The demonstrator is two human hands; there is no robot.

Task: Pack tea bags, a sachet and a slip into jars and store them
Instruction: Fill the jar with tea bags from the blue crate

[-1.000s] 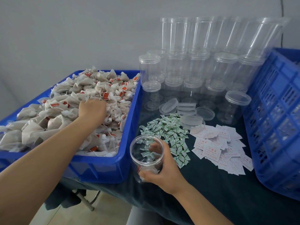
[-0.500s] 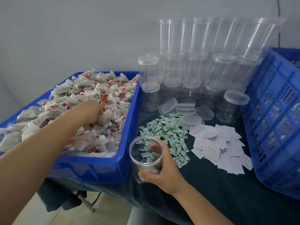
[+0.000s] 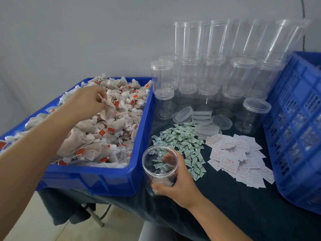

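Fingers of the left hand (image 3: 86,100) pinch a single tea bag (image 3: 108,110) and hold it just above the heap of tea bags (image 3: 97,133) that fills the blue tray (image 3: 107,178) on the left side of the table; the bag hangs from the fingertips with its lower part close to the pile, and whether it touches the pile is hard to judge from this angle. The right hand (image 3: 175,185) grips an open clear jar (image 3: 159,169) at the near edge of the dark tablecloth (image 3: 225,206), just right of the tray's near right corner, thumb curled across the near wall and fingers wrapped round the far side, seen through the plastic. The jar stands roughly upright with its mouth open; something pale shows low inside it, though the clear wall makes it uncertain what that is. Just beyond the jar lies a scatter of small green-and-white sachets (image 3: 180,141), and to their right a spread of white paper slips (image 3: 238,157) with red print. Loose clear lids (image 3: 208,131) lie between the sachets and the rows of stacked empty jars (image 3: 213,72) against the far wall. A blue slatted crate (image 3: 298,129) stands at the right edge of the table.
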